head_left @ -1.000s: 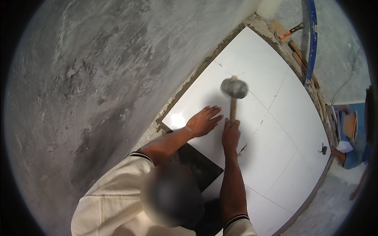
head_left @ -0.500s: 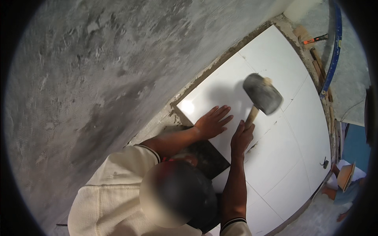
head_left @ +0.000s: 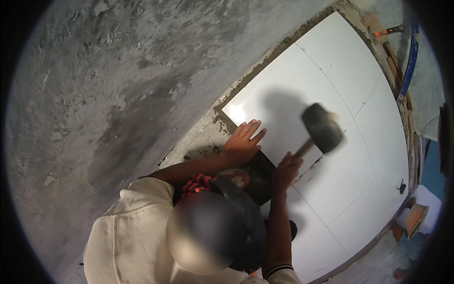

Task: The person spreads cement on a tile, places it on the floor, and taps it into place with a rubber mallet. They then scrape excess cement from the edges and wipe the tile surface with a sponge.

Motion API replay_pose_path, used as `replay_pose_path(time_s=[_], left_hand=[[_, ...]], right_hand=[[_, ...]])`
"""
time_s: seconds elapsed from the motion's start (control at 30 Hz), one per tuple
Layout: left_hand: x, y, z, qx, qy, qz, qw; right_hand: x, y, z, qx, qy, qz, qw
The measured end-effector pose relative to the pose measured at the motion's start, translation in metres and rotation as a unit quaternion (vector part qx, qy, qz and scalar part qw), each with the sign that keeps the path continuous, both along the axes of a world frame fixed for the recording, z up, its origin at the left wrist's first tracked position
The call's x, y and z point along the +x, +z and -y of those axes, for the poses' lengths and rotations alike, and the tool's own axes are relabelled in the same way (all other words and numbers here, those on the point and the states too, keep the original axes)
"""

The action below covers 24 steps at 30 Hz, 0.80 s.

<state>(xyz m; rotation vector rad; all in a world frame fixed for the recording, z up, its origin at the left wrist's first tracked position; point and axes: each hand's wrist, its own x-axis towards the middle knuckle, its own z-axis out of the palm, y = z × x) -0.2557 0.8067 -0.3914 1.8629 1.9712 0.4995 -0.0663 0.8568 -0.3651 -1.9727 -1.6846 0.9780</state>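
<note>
White tiles on concrete floor

On my feed, a rough grey plastered wall fills the left side, its surface mottled, scuffed and streaked with a broad darker patch. Along its foot I see a coarse strip of grey-brown mortar bordering a glossy white tiled floor, whose thin dark joints bow with my lens. Beyond the tiles at upper right is a pale grey-green surface; I can't tell whether it is wall or floor. Rough grey bare ground shows at lower right. Light throws a bright white glare onto the tiles near the wall, with soft shadows beside it.
</note>
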Motion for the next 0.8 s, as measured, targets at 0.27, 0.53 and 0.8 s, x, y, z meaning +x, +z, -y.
replay_pose_path(time_s=[0.27,0.53,0.8], left_hand=[[-0.001,-0.013,0.006,0.051,-0.013,-0.058,0.997],[0.009,-0.021,-0.076,0.080,-0.094,-0.009,0.992],[0.036,-0.025,-0.138,0.050,-0.151,-0.184,0.970]], right_hand=[[-0.001,-0.027,0.052,0.142,0.011,0.100,0.985],[0.025,0.046,0.053,0.061,-0.100,-0.154,0.981],[0.022,0.025,0.070,0.029,-0.239,-0.221,0.945]])
